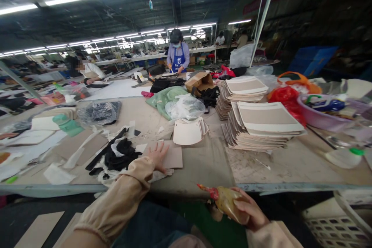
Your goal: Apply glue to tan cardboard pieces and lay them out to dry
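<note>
My left hand [158, 155] lies with fingers spread on a flat beige panel [174, 157] near the table's front edge. In my right hand [250, 210] is a yellowish squeeze bottle [229, 201] with a red nozzle, held tilted just in front of the table edge, its tip pointing left. Beyond the panel sits a small stack of white curved pieces [188, 131]. Left of my left hand is a heap of black strips and scraps [120, 153].
Tall stacks of beige and white panels [267, 118] stand right of centre. Beyond are a green plastic bag [161, 99] and a cardboard box [200, 81]. A purple basin [322, 114] and a green-capped bottle [345, 157] sit at right. A co-worker in a blue apron [178, 60] stands across the table.
</note>
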`<action>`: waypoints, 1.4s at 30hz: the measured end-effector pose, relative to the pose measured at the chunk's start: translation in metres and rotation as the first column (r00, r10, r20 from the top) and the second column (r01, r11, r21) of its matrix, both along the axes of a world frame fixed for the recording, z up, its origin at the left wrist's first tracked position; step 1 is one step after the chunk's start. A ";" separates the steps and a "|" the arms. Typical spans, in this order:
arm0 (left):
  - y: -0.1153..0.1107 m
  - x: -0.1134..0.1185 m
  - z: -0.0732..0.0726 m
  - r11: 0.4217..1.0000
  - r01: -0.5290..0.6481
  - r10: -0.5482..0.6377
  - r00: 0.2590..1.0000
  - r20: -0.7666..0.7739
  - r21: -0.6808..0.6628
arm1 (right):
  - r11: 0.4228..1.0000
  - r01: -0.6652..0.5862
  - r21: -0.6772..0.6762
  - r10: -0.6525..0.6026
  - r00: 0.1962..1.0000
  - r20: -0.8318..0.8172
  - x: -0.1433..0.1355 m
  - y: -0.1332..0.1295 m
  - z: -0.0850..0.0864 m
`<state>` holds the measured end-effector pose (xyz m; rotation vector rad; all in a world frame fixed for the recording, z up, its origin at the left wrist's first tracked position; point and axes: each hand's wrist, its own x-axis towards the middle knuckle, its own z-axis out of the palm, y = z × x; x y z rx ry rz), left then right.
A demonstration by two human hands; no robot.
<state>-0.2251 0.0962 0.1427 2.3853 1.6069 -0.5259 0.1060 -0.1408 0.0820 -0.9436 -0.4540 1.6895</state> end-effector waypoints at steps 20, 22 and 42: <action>0.016 0.006 0.017 0.985 0.170 -0.170 0.985 0.019 -0.005 | 0.999 0.040 -0.024 -0.039 0.997 0.065 -0.004 0.003 0.004; 0.011 0.007 0.025 0.989 0.148 -0.149 0.986 0.071 0.030 | 0.998 0.054 -0.039 -0.051 0.996 0.069 -0.002 0.001 0.006; -0.108 0.069 -0.033 0.914 0.232 -0.374 0.797 0.473 0.332 | 0.908 0.416 0.046 -0.381 0.777 0.501 0.007 0.001 0.039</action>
